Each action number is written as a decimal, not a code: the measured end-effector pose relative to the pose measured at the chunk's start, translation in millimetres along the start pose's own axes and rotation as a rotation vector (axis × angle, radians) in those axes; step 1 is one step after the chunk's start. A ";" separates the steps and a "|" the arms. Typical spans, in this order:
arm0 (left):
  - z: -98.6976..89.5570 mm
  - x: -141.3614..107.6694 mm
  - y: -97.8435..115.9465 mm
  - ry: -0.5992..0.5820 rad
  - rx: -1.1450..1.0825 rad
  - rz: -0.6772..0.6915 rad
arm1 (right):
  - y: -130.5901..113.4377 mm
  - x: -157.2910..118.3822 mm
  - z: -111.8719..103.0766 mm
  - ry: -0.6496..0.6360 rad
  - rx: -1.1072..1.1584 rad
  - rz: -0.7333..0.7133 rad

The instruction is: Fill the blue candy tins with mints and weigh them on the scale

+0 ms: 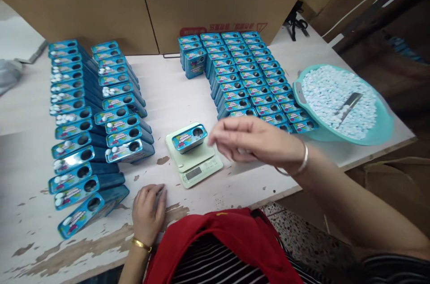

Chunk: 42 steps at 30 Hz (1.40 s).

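Observation:
On a pale green kitchen scale stands a blue candy tin with a round dark opening in its lid. My right hand hovers just right of this tin, slightly blurred. Its thumb and fingers are pinched together and the rest curl into the palm; what they hold, if anything, is hidden. My left hand rests on the table below the scale, loosely curled, thumb a little apart from the forefinger, with nothing visible in it. At the right, a turquoise basin holds many small white candies and a flat scoop-like tool.
Two rows of blue tins stand at the left, several with white candies on their lids. A block of similar tins fills the back right. A large cardboard box closes off the rear. The table has worn, peeling patches.

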<state>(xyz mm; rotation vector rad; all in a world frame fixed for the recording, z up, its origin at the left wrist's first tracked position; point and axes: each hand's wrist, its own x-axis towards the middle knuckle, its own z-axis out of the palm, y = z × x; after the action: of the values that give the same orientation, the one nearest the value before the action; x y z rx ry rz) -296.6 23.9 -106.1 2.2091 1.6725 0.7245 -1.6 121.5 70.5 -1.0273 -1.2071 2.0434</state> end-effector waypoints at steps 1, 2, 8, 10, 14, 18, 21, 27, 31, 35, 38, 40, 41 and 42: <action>-0.2 0.2 0.6 0.002 0.001 0.001 | 11.4 -10.1 0.0 -0.042 0.038 0.053; -0.7 0.9 1.8 0.003 -0.005 0.001 | 25.7 -19.1 0.0 -0.067 0.078 0.111; -6.7 26.3 23.7 0.001 -0.162 0.000 | 123.4 -49.0 6.8 0.353 0.531 0.280; -5.9 41.4 33.6 0.000 -0.181 0.052 | 140.5 -54.0 11.5 0.469 0.688 0.276; 2.2 67.7 48.0 -0.018 -0.130 0.136 | 146.8 -61.3 18.2 0.483 0.757 0.269; 11.1 78.3 51.3 -0.040 -0.014 0.158 | 144.1 -61.8 19.6 0.444 0.698 0.247; 13.3 76.6 49.5 -0.044 0.055 0.159 | 147.2 -57.5 21.0 0.423 0.688 0.221; -8.6 76.4 68.2 0.130 0.043 0.185 | 157.8 -48.4 25.7 0.388 0.669 0.212; -29.2 107.3 99.7 0.270 0.002 0.245 | 161.4 -44.8 29.1 0.385 0.657 0.194; -34.0 145.4 118.9 0.211 0.041 0.352 | 162.9 -43.7 32.4 0.358 0.674 0.162; -37.1 152.9 117.5 0.234 0.031 0.357 | 166.6 -44.7 31.5 0.344 0.646 0.152; -41.7 146.0 109.6 0.273 -0.009 0.318 | 170.5 -45.4 29.5 0.346 0.610 0.150; -44.4 140.1 104.0 0.289 -0.030 0.289 | 172.5 -45.5 28.4 0.347 0.587 0.155; -46.8 133.2 97.9 0.302 -0.050 0.256 | 174.2 -45.4 27.4 0.346 0.563 0.165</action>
<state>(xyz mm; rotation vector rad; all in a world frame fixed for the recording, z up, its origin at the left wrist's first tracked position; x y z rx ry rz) -214.9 118.6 11.8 2.3996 1.4879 1.2036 -11.8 -3.8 -61.2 -1.1495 -0.3475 2.0374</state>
